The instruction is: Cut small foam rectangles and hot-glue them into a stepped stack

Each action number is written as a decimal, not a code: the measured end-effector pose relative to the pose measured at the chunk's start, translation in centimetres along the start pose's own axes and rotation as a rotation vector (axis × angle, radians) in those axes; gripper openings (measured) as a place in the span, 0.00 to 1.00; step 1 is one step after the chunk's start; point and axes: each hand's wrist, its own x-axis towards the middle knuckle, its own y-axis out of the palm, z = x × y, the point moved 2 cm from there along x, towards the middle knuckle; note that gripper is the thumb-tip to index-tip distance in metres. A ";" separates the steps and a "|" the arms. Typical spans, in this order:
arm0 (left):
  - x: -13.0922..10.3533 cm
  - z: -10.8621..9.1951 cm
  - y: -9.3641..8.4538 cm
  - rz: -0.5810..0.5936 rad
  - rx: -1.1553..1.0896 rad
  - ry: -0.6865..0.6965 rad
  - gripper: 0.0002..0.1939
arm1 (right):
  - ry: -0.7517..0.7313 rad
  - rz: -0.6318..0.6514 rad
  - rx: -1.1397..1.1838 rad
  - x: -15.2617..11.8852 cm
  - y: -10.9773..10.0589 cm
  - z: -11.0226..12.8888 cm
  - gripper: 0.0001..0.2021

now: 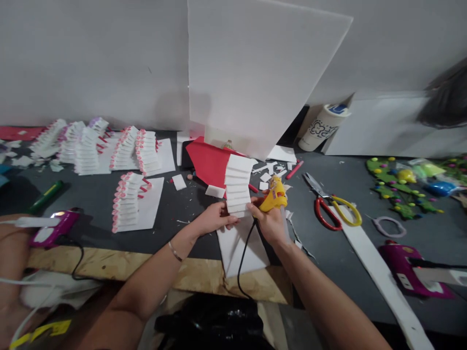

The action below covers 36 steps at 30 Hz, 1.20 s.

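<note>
In front of me is a stepped stack of white foam-board strips (pixel 239 182), fanned in overlapping rows. My left hand (pixel 217 216) pinches its lower left edge. A yellow glue gun (pixel 275 195) rests in the grip of my right hand (pixel 269 222), whose thumb also touches the stack's lower right corner. The gun's nozzle is hard to make out. A black cord (pixel 243 255) hangs past the white sheet (pixel 244 248) beneath my hands. Just behind the stack lies red paper (pixel 207 163).
Several stepped white pieces with pink edges (pixel 127 201) stand at left. Scissors (pixel 330 206), a paper cup (pixel 323 127) and green decorated shapes (pixel 390 187) lie at right. Purple power strips (pixel 412 267) sit on both sides. A large white board (pixel 259 73) leans behind. Another person's arm (pixel 12 262) shows at left.
</note>
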 end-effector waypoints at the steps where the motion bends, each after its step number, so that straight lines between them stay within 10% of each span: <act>1: 0.0 0.0 0.0 -0.003 -0.020 0.013 0.24 | -0.005 -0.008 -0.004 0.0 0.0 0.0 0.27; 36: 0.4 -0.4 -1.0 -0.260 -0.270 0.085 0.32 | 0.032 0.049 -0.012 -0.8 1.0 0.1 0.30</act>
